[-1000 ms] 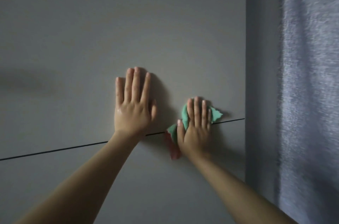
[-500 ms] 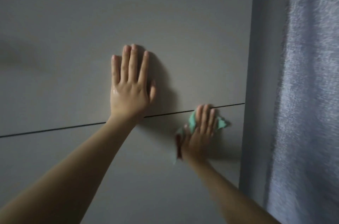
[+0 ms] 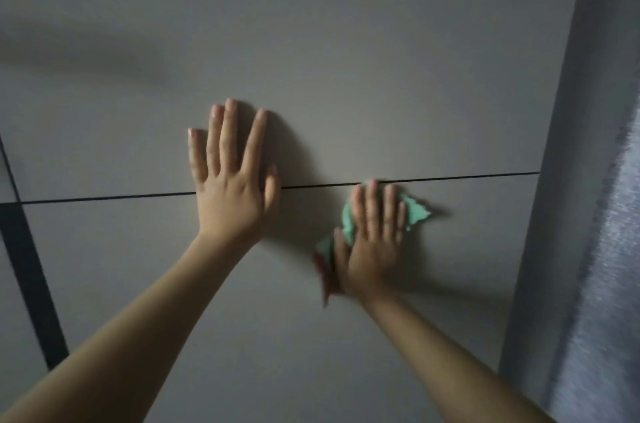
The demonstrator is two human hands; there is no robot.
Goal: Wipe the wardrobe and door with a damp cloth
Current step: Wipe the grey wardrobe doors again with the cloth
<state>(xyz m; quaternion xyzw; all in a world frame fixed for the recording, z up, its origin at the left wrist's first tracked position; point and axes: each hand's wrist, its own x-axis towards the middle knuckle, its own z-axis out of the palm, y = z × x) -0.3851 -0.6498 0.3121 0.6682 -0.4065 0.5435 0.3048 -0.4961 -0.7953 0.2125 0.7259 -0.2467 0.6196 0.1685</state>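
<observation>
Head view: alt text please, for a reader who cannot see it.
A person's right hand presses a green cloth flat against a grey wardrobe panel, just below a thin horizontal seam. The left hand rests open on the panel across that seam. A grey curtain hangs at the right.

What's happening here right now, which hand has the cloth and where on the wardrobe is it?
A person is wiping a grey wardrobe panel. The right hand presses a green cloth flat against the panel just below the dark horizontal seam, fingers straight. The left hand rests open and flat on the panel across that seam, bracing. A curtain hangs at the right edge.
</observation>
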